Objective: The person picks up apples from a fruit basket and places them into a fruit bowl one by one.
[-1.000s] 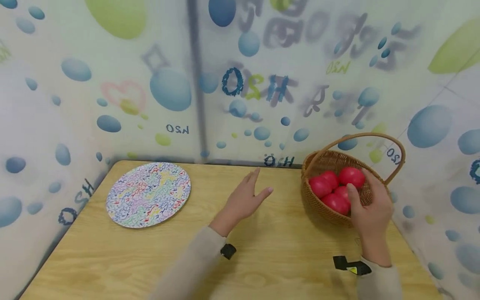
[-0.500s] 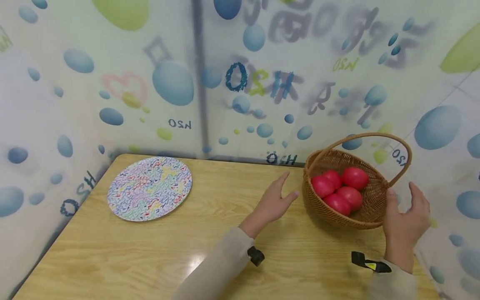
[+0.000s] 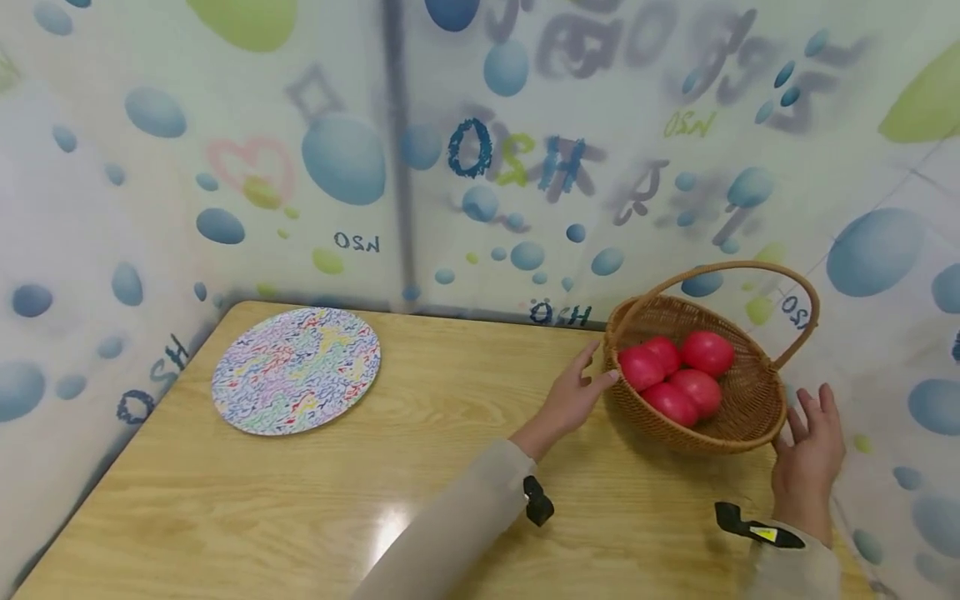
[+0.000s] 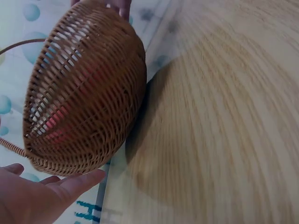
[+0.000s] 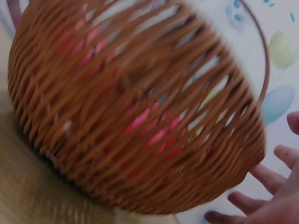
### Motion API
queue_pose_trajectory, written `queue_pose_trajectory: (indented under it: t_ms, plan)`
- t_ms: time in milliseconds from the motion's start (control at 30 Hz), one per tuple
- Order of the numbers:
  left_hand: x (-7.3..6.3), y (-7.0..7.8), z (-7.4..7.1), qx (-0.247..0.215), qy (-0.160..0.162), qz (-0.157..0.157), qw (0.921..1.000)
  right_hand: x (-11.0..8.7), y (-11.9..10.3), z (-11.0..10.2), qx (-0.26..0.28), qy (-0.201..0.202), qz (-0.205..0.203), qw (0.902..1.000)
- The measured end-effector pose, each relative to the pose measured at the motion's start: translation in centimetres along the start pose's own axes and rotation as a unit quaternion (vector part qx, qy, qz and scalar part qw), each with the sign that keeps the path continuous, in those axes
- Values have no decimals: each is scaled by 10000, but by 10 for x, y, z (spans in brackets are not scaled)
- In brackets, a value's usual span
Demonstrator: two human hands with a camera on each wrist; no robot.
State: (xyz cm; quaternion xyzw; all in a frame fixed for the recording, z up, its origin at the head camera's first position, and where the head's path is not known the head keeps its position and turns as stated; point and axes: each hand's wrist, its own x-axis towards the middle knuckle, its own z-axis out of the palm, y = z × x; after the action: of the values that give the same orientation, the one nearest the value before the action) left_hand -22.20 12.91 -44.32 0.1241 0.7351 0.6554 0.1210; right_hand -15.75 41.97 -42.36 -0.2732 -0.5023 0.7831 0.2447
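Observation:
A brown wicker basket (image 3: 705,437) with an arched handle stands at the table's back right. Several round red fruit-like balls (image 3: 670,405) lie in it, bunched toward its left side; their exact kind does not show. My left hand (image 3: 566,402) is at the basket's left wall, thumb at the rim, fingers extended. On the other side my right hand (image 3: 810,458) has its spread fingertips right at the right wall. The left wrist view shows the left fingers (image 4: 77,184) alongside the weave. In the right wrist view the right fingers (image 5: 268,177) reach the basket's edge.
An oval plate (image 3: 296,371) with a multicoloured squiggle pattern lies at the back left of the wooden table (image 3: 285,508). Behind and beside the table hangs a white sheet (image 3: 480,250) printed with blue and green spots and letters.
My right hand has moved from over the red balls, out past the rim, to the basket's right side. The left hand has moved right to the basket's left wall.

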Motion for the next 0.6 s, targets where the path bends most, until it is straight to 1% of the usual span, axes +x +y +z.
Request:
queue_pose_trajectory:
  t_ms: [33,133,200,300,367,433,467,533,600]
  plan:
    - [1,0,4,-65,2,-44,10000,2,2,-3,282,-137,172,9994]
    - [5,-1,12,-235,43,-126,9996,7,9,-12,698,-715,514,9937]
    - [6,-2,15,-301,81,-173,9994,10,14,-18,1157,-1153,781,9835]
    - [6,-3,19,-492,151,-251,9984,14,19,-26,1423,-1688,997,9702]
    - [6,-3,23,-644,243,-251,9973,16,22,-30,1377,-1958,982,9659]
    - [6,-4,26,-794,319,-221,9961,18,23,-32,1249,-2128,870,9652]
    - [6,-4,28,-934,323,-218,9949,19,23,-33,1221,-2172,829,9649]
    - [6,-4,31,-1232,280,-239,9917,19,22,-34,1034,-2176,730,9678]
    - [6,-4,33,-1481,249,-304,9882,20,22,-33,930,-2157,727,9693]
